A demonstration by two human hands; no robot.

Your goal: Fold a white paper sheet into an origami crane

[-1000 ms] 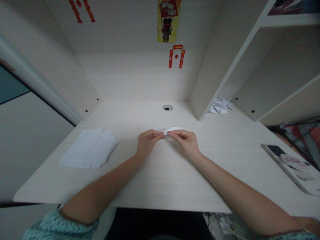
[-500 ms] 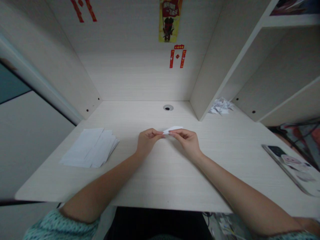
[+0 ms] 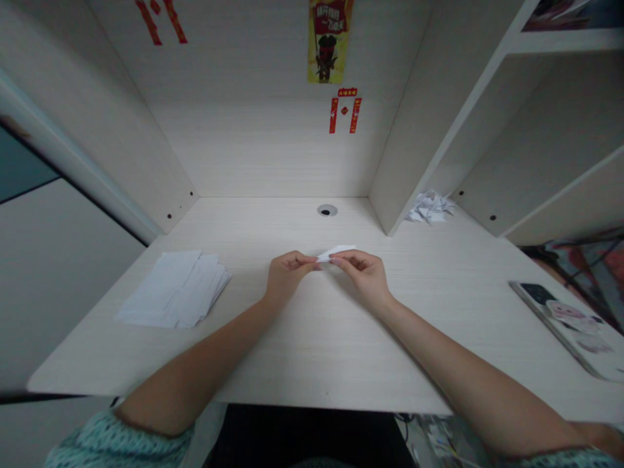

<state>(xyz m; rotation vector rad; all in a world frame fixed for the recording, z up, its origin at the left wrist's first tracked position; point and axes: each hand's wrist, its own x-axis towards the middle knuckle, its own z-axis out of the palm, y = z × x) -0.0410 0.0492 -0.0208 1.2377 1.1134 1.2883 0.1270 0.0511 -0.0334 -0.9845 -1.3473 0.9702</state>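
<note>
Pinching between them a small strip of white paper (image 3: 340, 249) that looks folded, a person's left hand (image 3: 285, 279) and right hand (image 3: 367, 279) meet near the middle of a pale wood-grain desk (image 3: 302, 357). The strip lies between the fingertips, its far edge showing just beyond them. Each hand takes one side, probably so that the thin sheet stays taut and neither end slips. Both forearms reach in from the near edge; resting them low over the surface would likely steady such fine work.

On each hand the thumb and forefinger are pressed nearly together, with only the paper's thickness between them. The left hand's tips grip the strip's left end; the right hand's tips grip it a little further along, just beside them. The remaining fingers curl inward, and whether they also touch paper cannot be told.

To the left, within reach, lies a loosely squared stack of flat white paper sheets (image 3: 170, 286). Well apart, at the back right behind an upright pale wooden divider (image 3: 414, 143), sits a heap of small, pointed white paper pieces (image 3: 429, 208); tucked there, it leaves the hands room. A pale, flat phone-like slab (image 3: 580, 331) lies at far right.
</note>
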